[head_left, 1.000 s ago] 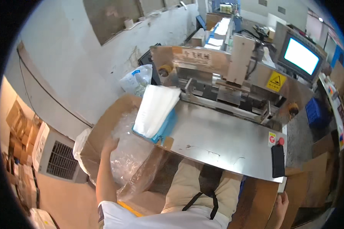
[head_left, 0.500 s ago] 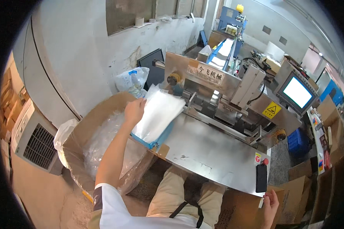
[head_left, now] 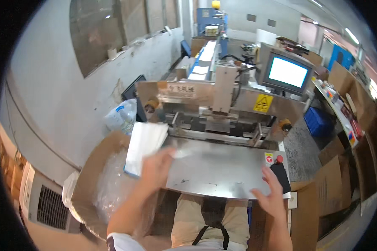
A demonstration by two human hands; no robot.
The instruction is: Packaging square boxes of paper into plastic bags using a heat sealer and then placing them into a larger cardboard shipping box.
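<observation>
My left hand [head_left: 158,167], smeared by motion, is over the left part of the steel worktable [head_left: 209,173]. Its fingers look pinched on a thin, see-through plastic bag [head_left: 182,153], which shows only as a pale blur. Just left of this hand lies a stack of white translucent bags [head_left: 144,142] on a blue holder. My right hand [head_left: 272,193] is above the table's front right corner, its fingers apart and nothing in them. A black phone-like slab [head_left: 280,178] and a red push button [head_left: 279,159] are close to it.
Behind the table stands a steel machine [head_left: 222,98] with a lit screen [head_left: 288,74]. At the left, a large carton [head_left: 90,175] holds crumpled clear plastic. Beyond the machine runs a conveyor [head_left: 203,58]. Open cartons [head_left: 322,188] and a blue crate [head_left: 318,122] are at the right.
My left hand has moved right from the bag stack to over the table, with a pale film at its fingers. The right hand has risen over the table corner. The view has turned right.
</observation>
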